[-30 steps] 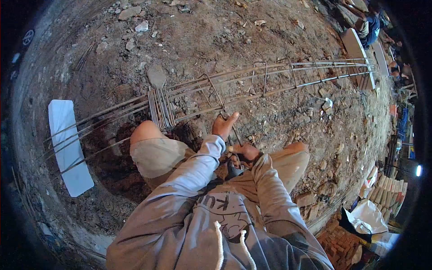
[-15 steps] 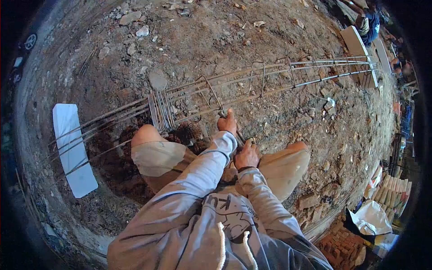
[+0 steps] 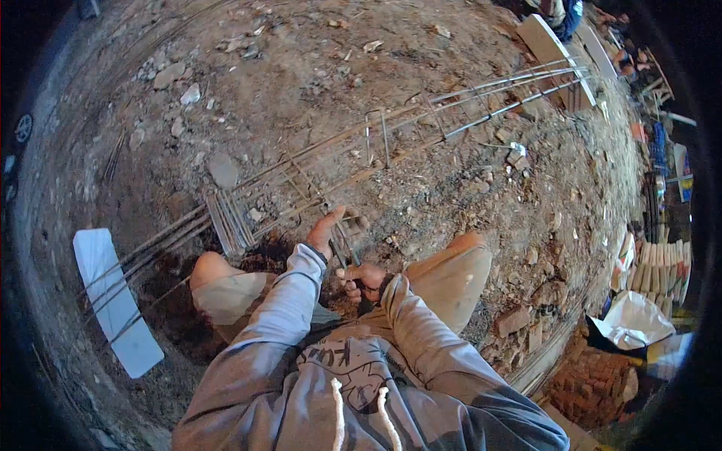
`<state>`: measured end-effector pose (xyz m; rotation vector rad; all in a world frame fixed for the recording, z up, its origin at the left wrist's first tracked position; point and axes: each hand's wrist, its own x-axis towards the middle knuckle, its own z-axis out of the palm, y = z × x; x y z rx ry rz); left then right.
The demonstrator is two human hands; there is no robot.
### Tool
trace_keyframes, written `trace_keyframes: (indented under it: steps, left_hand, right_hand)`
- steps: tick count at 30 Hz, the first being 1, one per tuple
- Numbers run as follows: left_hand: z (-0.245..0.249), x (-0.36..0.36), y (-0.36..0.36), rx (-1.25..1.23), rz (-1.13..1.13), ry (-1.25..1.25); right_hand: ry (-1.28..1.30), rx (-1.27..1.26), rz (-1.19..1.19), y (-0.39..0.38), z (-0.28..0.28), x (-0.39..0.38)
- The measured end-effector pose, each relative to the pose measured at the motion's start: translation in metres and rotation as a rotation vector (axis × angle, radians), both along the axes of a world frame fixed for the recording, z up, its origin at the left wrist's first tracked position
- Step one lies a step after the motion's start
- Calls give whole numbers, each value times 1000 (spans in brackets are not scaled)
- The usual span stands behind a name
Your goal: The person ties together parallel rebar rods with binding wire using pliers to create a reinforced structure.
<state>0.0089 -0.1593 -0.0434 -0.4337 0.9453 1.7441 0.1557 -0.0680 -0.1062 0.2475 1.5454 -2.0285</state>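
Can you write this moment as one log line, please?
left hand: near steel rods | right hand: gripping dark tool | bunched loops: around rods | white board: beneath rods, picture's left side

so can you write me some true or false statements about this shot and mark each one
1. Thin metal stirrups are bunched together along the long rust-brown steel bars. True.
2. The person's left hand is farther from the grey printed hoodie than the right hand is. True.
3. The right hand is empty. False: it is closed around a dark slender metal tool.
4. The flat white rectangular board at the left lies on top of the bars. False: the bars pass over the white board.
5. A crumpled white sheet lies off to the person's right. True.
6. Both hands wear gloves. False: both are bare.
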Motion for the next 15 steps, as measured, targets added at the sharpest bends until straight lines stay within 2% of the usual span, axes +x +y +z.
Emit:
trace_keyframes:
  steps: [1, 2, 3, 4, 6, 7, 8, 10, 12, 13, 14, 15]
  left_hand:
    - [-7, 5, 6, 46, 96, -33]
    - [-18, 8, 7, 49, 85, -35]
    - [-25, 8, 6, 91, 107, -60]
    - [-33, 6, 5, 132, 132, -80]
    - [-20, 5, 21, 40, 151, -99]
    - [-28, 7, 26, -29, 194, -99]
    - [-34, 13, 28, -108, 236, -105]
    - [-35, 16, 43, -173, 314, -92]
    - [-37, 14, 53, -455, 376, -11]
    - [-43, 12, 55, -582, 360, 37]
    - [-41, 13, 53, -587, 363, 36]
    - [-37, 13, 47, -720, 202, 146]
  right_hand:
    - [-298, -244, -52, 2, 31, -7]
    - [-599, -493, -100, 3, 55, -11]
    - [-657, -334, -85, 6, 57, -12]
    - [-651, -331, -87, 2, 33, -3]
    - [-318, 472, -85, -9, -40, 18]
    - [-200, 1144, -225, -16, 75, 0]
    - [-206, 1130, -218, -19, 80, 0]
    - [-168, 1408, -344, -21, 83, -3]
    - [-202, 1334, -326, -10, 81, -10]
    - [-252, 1261, -232, -6, 72, -12]
    - [-301, 1187, -132, -2, 61, -11]
    - [-120, 1196, -87, 0, 48, -5]
